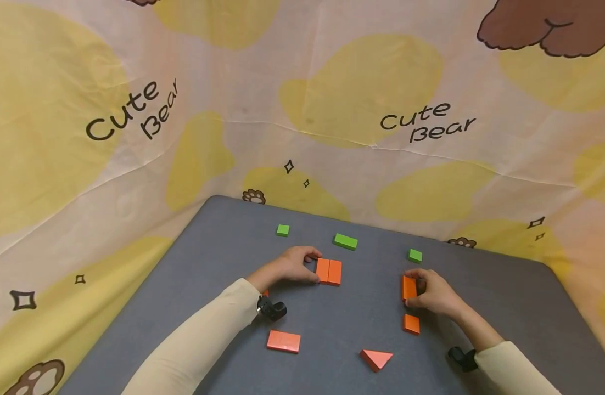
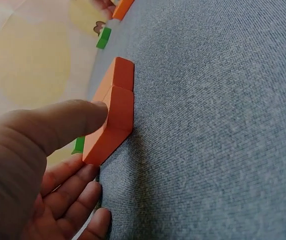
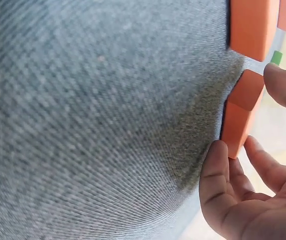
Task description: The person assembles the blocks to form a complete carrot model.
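Two orange rectangular blocks lie side by side on the grey table. My left hand (image 1: 297,264) pinches the left orange block (image 1: 323,270) between thumb and index finger; the right orange block (image 1: 335,272) touches it along one long side. In the left wrist view the thumb (image 2: 90,117) is on the block's edge, the other fingers beyond it. Over on the right, my right hand (image 1: 436,292) holds another orange block (image 1: 408,288) by its ends, thumb at the near end and fingers at the far end. A smaller orange block (image 1: 411,323) lies just nearer than that one.
Along the back lie a small green block (image 1: 283,230), a longer green block (image 1: 345,241) and another small green block (image 1: 415,255). A pinkish-red rectangle (image 1: 284,341) and a red triangle (image 1: 376,359) lie in front. Partly hidden by my left wrist is an orange piece (image 1: 265,293). Patterned cloth (image 1: 332,109) surrounds the table.
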Motion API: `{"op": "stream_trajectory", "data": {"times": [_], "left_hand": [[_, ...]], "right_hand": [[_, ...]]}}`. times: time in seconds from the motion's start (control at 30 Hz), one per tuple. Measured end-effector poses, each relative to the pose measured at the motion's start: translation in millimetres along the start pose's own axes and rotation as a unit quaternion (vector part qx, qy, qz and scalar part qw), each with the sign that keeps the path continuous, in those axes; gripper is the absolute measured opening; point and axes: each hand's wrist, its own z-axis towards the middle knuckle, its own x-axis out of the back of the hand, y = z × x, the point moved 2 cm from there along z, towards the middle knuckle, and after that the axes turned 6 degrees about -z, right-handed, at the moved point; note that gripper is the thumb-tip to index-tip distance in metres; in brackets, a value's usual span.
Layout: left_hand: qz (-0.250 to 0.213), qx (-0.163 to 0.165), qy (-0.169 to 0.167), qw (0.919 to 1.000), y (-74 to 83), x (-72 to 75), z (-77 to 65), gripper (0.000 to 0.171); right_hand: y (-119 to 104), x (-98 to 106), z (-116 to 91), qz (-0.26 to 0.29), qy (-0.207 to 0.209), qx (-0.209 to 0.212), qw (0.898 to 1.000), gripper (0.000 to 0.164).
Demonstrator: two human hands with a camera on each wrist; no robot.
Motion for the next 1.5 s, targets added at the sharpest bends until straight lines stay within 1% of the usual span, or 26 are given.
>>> {"op": "stream_trajectory", "data": {"times": [0.23, 0.37, 0.47, 0.6, 0.7, 0.8, 0.93, 1.07, 1.2, 1.5], "left_hand": [[-0.01, 0.003, 0.004, 0.9999, -0.8, -0.8, 1.5, 0.059], [-0.015, 0.006, 0.001, 0.9999, -1.1, -0.7, 0.9, 0.06], [-0.016, 0.008, 0.0, 0.9998, -1.9, -0.9, 0.3, 0.06], [-0.013, 0.004, 0.004, 0.9999, -3.0, -1.3, -0.2, 0.06], [-0.014, 0.002, 0.006, 0.9999, -3.7, -1.9, -0.1, 0.06], [-0.02, 0.005, 0.006, 0.9998, -3.4, -1.9, -0.1, 0.06], [-0.025, 0.008, 0.009, 0.9996, -1.3, -1.4, -0.7, 0.059], [-0.019, 0.005, 0.011, 0.9998, 0.0, -2.2, -0.6, 0.059], [-0.013, 0.004, 0.013, 0.9998, -1.2, -4.5, 1.3, 0.058], [-0.02, 0.006, 0.017, 0.9996, -1.6, -3.7, 2.4, 0.058]], "right_hand": [[3, -2, 0, 0.006, 0.001, 0.008, 1.0, 0.063], [7, -2, 1, 0.004, 0.004, 0.025, 1.0, 0.061], [4, -3, 3, -0.001, 0.01, 0.036, 0.999, 0.06], [-9, -5, 7, 0.0, 0.011, 0.05, 0.999, 0.06], [-25, -7, 15, 0.01, 0.007, 0.059, 0.998, 0.058], [-42, -11, 25, 0.022, 0.005, 0.058, 0.998, 0.057], [-63, -17, 38, 0.032, 0.006, 0.061, 0.998, 0.057], [-79, -28, 49, 0.021, 0.005, 0.076, 0.997, 0.056], [-89, -38, 55, 0.009, 0.007, 0.081, 0.997, 0.056], [-102, -47, 63, -0.012, 0.018, 0.065, 0.998, 0.055]]}}
